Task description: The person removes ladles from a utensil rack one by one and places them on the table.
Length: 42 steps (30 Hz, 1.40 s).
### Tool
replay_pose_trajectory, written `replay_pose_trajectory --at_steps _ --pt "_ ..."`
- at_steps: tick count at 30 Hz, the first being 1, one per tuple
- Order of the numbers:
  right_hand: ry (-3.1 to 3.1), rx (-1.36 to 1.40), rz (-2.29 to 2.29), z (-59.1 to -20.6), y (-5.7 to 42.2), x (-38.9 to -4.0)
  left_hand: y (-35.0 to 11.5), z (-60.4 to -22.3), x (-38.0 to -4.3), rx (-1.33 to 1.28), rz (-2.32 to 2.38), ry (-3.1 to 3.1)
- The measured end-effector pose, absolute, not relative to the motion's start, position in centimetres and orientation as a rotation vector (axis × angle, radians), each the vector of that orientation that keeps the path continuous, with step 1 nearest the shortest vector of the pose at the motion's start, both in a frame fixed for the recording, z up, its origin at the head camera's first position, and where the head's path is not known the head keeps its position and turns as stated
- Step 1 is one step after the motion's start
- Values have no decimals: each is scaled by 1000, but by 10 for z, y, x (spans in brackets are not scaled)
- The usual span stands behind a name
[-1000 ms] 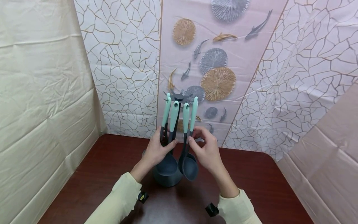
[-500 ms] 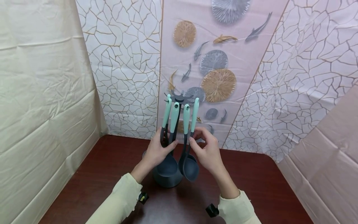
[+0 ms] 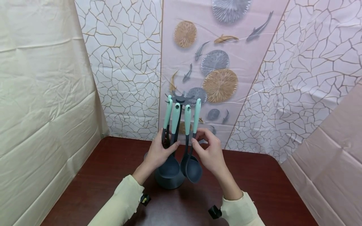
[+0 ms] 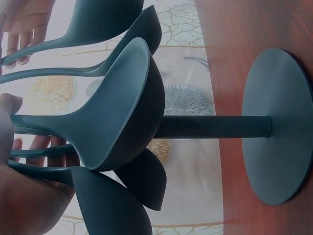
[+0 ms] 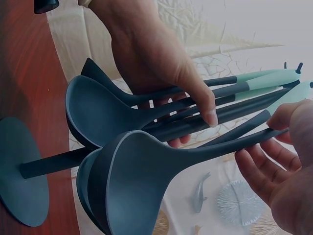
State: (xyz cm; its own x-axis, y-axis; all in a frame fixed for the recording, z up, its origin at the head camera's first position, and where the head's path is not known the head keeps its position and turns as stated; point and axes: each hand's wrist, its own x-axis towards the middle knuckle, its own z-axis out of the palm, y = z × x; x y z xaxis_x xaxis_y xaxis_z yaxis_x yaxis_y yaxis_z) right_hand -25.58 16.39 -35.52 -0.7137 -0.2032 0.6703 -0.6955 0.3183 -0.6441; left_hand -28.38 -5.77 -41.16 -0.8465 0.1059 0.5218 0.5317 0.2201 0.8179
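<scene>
On a red-brown bench, in the head view, the left hand curls round several mint-handled utensils on a stand; the right hand pinches a ladle. Left wrist view: dark bowls hang around the stand's pole. Right wrist view: right thumb and fingertips (other fingers loosely bent) grip the ladle's shaft.

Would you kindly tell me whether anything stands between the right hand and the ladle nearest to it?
Nothing visible does: the right hand pinches the ladle directly by its dark shaft. The neighbouring mint-handled utensil is to the ladle's left in the head view, not between them.
</scene>
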Motion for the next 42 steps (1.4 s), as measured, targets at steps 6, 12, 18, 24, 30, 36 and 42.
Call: replay_pose_trajectory --at_steps 6,12,18,24,30,36,42 --pt "-2113 792 1393 -355 164 -256 -58 -413 -284 -586 -1674 -2148" --pt "-2112 781 1399 -356 164 -256 -58 -413 -284 -591 -1673 -2148" --pt "-2099 782 1409 -355 165 -255 -58 -413 -285 -586 -1670 -2151" --pt "-2077 773 1421 -356 165 -254 -58 -413 -284 -581 -1665 -2156" --pt "-2087 755 1406 -347 161 -247 -57 -413 -284 -575 -1663 -2160" --pt "-2083 769 1402 -328 156 -229 -57 -413 -285 -572 -1655 -2160" --pt "-2089 759 1400 -338 161 -237 -57 -413 -285 -575 -1649 -2153"
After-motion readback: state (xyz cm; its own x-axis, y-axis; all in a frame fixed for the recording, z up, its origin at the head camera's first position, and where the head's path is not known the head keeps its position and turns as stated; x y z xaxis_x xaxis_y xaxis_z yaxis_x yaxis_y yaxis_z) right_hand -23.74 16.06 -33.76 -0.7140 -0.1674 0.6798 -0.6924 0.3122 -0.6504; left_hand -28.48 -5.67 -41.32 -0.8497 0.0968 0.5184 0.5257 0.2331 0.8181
